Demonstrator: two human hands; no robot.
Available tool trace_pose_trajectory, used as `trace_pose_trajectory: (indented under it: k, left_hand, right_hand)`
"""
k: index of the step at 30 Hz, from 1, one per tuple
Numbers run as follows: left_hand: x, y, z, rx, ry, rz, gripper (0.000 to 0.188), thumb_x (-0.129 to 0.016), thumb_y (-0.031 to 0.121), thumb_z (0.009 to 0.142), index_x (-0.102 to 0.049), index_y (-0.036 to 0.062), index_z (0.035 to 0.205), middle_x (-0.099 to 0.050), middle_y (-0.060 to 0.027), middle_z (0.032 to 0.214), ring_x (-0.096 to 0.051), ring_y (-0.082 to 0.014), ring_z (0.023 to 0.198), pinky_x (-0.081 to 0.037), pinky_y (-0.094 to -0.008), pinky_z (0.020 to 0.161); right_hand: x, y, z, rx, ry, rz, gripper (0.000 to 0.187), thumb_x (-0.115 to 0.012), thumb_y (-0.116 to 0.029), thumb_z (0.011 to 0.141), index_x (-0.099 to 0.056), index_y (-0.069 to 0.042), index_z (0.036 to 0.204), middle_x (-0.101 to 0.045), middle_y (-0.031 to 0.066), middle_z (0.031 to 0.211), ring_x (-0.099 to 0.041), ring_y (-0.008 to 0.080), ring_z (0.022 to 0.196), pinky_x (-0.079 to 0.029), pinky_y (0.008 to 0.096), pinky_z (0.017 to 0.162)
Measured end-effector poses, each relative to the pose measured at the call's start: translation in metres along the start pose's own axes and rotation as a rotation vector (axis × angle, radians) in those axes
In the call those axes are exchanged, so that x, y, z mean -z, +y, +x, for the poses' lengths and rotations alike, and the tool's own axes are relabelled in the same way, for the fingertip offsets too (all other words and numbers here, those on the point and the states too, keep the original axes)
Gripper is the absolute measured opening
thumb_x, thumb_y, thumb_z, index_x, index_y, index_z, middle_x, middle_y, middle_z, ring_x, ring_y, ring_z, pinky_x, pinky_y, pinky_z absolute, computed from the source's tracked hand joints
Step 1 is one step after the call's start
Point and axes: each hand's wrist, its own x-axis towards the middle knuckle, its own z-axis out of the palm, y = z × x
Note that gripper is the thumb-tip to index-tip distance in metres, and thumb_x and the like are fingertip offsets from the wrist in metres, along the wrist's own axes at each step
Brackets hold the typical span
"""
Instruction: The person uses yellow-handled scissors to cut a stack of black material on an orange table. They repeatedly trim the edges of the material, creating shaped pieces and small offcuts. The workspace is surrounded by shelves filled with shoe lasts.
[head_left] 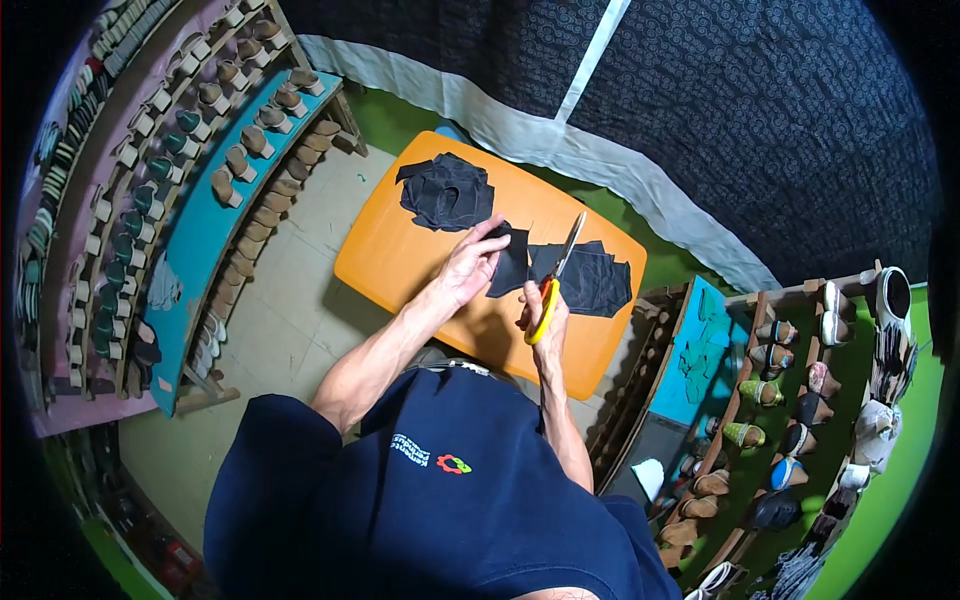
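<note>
Above the orange table, my left hand pinches the upper edge of a small black fabric piece. My right hand grips a pair of scissors with yellow and red handles. Its blades point up and away, to the right of the held piece; whether they are parted is hard to see. A loose pile of black fabric pieces lies on the table's far left part. Flatter black pieces lie in a stack on the right, partly behind the scissors.
Wooden racks with rows of shoes and shoe lasts stand on the left, beside a turquoise shelf. Another shoe rack fills the right side, with green scraps on a turquoise board. A dark patterned curtain hangs behind the table.
</note>
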Motion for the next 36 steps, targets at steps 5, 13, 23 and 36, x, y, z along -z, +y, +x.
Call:
trace_pose_trajectory:
  k: [5,13,23,36]
  left_hand:
    - [-0.012,-0.012,-0.008,-0.078,-0.019,0.128,0.050,-0.071,-0.007,0.084,-0.059,0.0015,0.132,-0.065,-0.0085,0.114,-0.066,-0.0156,0.100,-0.054,-0.0241,0.090]
    - [-0.022,-0.009,0.000,-0.263,-0.012,0.374,0.046,-0.075,-0.002,0.081,-0.064,-0.0032,0.126,-0.071,-0.0115,0.108,-0.068,-0.0133,0.093,-0.055,-0.0252,0.085]
    - [-0.018,-0.011,0.003,-0.220,-0.091,0.447,0.050,-0.074,-0.005,0.082,-0.059,-0.0068,0.130,-0.071,-0.0130,0.106,-0.070,-0.0134,0.087,-0.059,-0.0255,0.080]
    - [-0.011,-0.012,0.001,-0.196,-0.062,0.457,0.052,-0.074,-0.006,0.083,-0.057,-0.0059,0.132,-0.072,-0.0109,0.101,-0.070,-0.0121,0.086,-0.058,-0.0237,0.080]
  right_hand:
    - [0.006,-0.010,-0.002,-0.125,-0.034,0.133,0.034,-0.071,-0.038,0.093,-0.056,-0.009,0.084,-0.048,-0.0034,0.059,-0.046,0.0062,0.047,-0.038,0.0232,0.043]
    - [0.011,0.012,-0.019,-0.118,-0.226,-0.129,0.053,-0.059,-0.058,0.095,-0.057,-0.005,0.086,-0.047,-0.0007,0.057,-0.047,0.0096,0.048,-0.043,0.0274,0.046]
    - [0.015,0.019,-0.015,-0.114,-0.209,-0.189,0.046,-0.062,-0.053,0.095,-0.056,-0.008,0.087,-0.043,-0.0049,0.058,-0.044,0.0068,0.047,-0.040,0.0255,0.043]
    - [0.015,0.015,-0.016,-0.209,-0.109,-0.227,0.058,-0.074,-0.060,0.084,-0.058,-0.006,0.070,-0.046,-0.0026,0.053,-0.044,0.0072,0.046,-0.037,0.0272,0.043]
